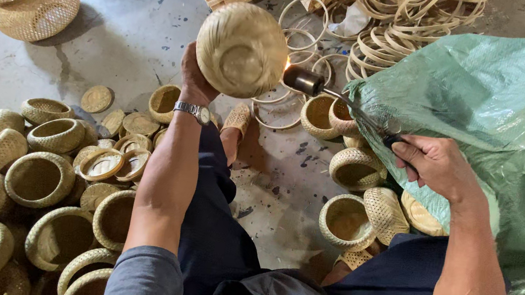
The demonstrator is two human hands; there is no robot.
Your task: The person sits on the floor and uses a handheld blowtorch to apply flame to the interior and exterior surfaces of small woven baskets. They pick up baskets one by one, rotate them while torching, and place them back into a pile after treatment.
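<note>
Head view: the left hand (193, 80) grips a round woven basket (241, 48) at twelve o'clock, its base facing the camera. The right hand (435, 164), fingers closed, holds a torch (342, 101); its long axis runs from four toward ten o'clock, and its small flame seems to touch the basket's right side. Brief, moving passes would best avoid scorching.

Grey sleeves (142, 282), navy trousers (215, 231), steel wristwatch (193, 111)
</note>
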